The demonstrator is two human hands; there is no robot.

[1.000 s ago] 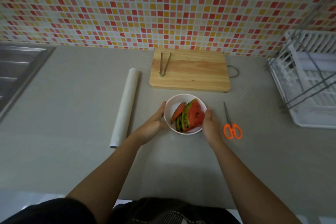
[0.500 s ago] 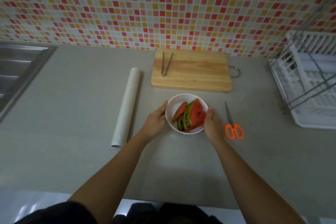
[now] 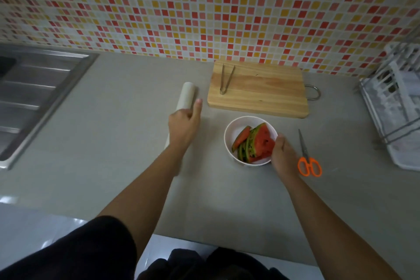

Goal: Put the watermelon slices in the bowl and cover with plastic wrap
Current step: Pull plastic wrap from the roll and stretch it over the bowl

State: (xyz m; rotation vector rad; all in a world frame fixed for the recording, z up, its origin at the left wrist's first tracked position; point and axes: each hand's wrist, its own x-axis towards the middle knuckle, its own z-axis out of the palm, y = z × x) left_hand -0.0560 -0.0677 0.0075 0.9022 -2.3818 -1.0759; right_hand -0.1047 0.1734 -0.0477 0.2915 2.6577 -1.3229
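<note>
A white bowl stands on the grey counter and holds several watermelon slices, red flesh with green striped rind. My right hand rests against the bowl's right rim, thumb on the edge. A white roll of plastic wrap lies to the left of the bowl, pointing away from me. My left hand is over the middle of the roll, thumb stretched out along its right side; the roll's near half is hidden under my hand and forearm.
Orange-handled scissors lie just right of my right hand. A wooden cutting board with metal tongs sits behind the bowl. A steel sink is at the left, a white dish rack at the right.
My left hand has let go of the bowl and moved left onto the plastic wrap roll. My right hand stays at the bowl's rim. The view has shifted.
</note>
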